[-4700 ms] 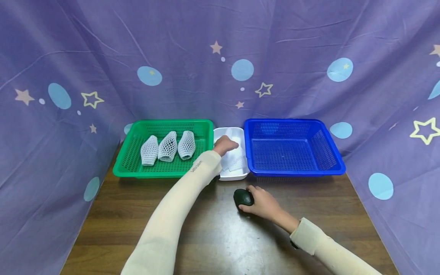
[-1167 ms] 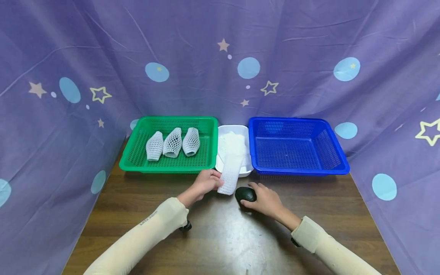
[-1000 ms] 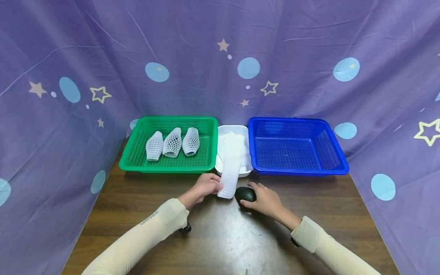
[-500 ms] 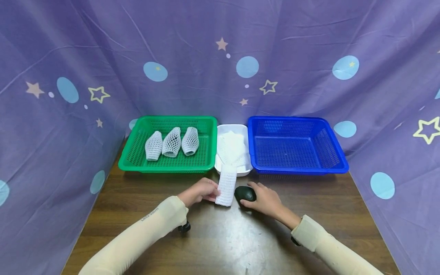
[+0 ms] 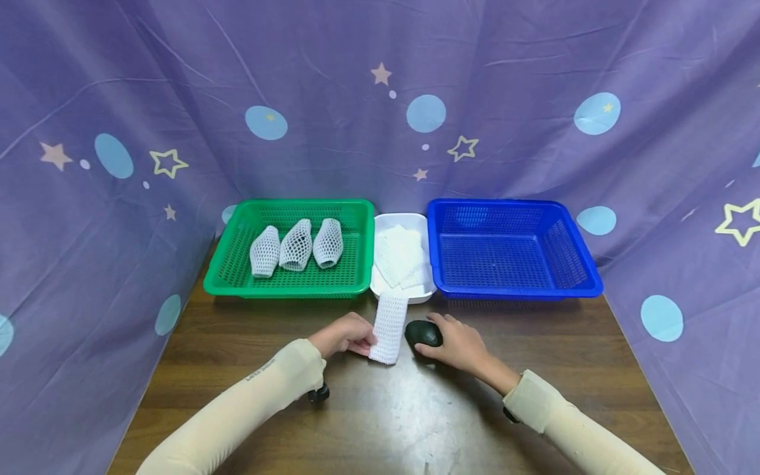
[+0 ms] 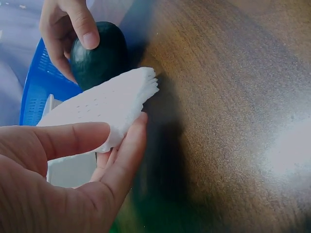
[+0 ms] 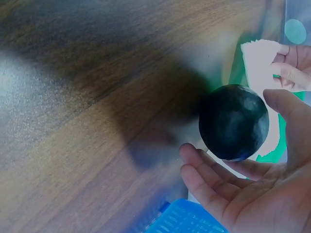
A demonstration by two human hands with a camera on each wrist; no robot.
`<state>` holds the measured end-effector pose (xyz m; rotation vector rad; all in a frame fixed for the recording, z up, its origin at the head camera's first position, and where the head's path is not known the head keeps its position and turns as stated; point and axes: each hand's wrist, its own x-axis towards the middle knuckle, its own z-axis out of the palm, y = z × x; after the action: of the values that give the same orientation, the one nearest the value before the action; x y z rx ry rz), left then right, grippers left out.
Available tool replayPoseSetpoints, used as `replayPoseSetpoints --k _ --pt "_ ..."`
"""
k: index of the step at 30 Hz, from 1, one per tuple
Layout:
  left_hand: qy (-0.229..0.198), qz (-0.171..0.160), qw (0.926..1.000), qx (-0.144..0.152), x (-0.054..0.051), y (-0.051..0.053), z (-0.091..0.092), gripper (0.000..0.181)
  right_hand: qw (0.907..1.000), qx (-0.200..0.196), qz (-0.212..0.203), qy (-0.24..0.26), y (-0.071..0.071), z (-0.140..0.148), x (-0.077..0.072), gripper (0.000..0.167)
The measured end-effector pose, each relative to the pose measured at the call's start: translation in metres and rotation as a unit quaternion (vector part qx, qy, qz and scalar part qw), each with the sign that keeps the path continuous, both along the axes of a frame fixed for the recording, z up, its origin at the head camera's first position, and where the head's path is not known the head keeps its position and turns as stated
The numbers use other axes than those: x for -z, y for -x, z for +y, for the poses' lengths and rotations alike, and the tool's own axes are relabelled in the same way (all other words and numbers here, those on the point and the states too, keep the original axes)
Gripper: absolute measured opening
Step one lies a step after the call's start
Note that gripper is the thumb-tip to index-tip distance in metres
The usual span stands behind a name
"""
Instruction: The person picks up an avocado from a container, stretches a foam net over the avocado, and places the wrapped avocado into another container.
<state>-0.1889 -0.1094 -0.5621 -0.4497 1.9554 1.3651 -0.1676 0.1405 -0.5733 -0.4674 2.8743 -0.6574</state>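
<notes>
My left hand (image 5: 347, 335) pinches the lower left edge of a white foam net sleeve (image 5: 390, 326), which stretches from the white tray's front toward me. In the left wrist view, thumb and fingertips meet on the flattened sleeve (image 6: 107, 102) near its frayed end. Just right of the sleeve, a dark green avocado (image 5: 424, 334) is in my right hand (image 5: 462, 344), fingers and thumb around it. The right wrist view shows the avocado (image 7: 233, 121) against the thumb and fingers, its round end facing the camera. The sleeve and avocado are apart in the head view.
A white tray (image 5: 417, 227) with more foam sleeves (image 5: 402, 254) stands between a green basket (image 5: 291, 292) and a blue basket (image 5: 493, 264). Three net-covered items (image 5: 295, 245) lie in the green one. Purple curtains (image 5: 332, 145) enclose the wooden table (image 5: 380, 422).
The left hand reached into the tray earlier, then brought out one sleeve and drew it toward me, left of the avocado. The right hand has kept its hold on the avocado, nearly unmoved.
</notes>
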Motion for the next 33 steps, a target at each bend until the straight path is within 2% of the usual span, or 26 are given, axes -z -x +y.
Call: replayPoseSetpoints --k 5,9,12,21,25,29,33 --pt "0.014 -0.022 0.9995 0.017 -0.003 -0.003 -0.001 0.020 1.0000 -0.001 0.000 0.000 -0.001 0.001 0.000 0.075" --pt "0.009 -0.040 0.9987 0.030 -0.003 -0.006 -0.002 0.021 1.0000 -0.002 0.003 0.000 -0.001 0.001 0.000 0.075" --pt "0.000 -0.046 0.9985 0.028 -0.001 -0.008 -0.003 0.022 1.0000 -0.002 0.004 0.001 -0.001 0.000 0.000 0.075" --pt "-0.023 -0.032 0.9992 -0.007 0.003 -0.009 -0.003 0.018 0.9999 -0.003 0.008 0.008 0.000 -0.001 -0.001 0.072" --pt "-0.028 -0.027 0.9992 -0.011 0.003 -0.010 -0.002 0.016 0.9997 -0.007 0.014 0.020 0.001 -0.002 -0.002 0.070" --pt "-0.029 -0.016 0.9994 -0.011 0.003 -0.011 -0.001 0.008 0.9987 -0.025 0.026 0.037 0.001 -0.004 -0.004 0.068" --pt "-0.038 0.005 0.9991 -0.017 0.002 -0.013 0.002 0.016 0.9959 -0.054 0.046 0.057 0.001 -0.007 -0.007 0.065"
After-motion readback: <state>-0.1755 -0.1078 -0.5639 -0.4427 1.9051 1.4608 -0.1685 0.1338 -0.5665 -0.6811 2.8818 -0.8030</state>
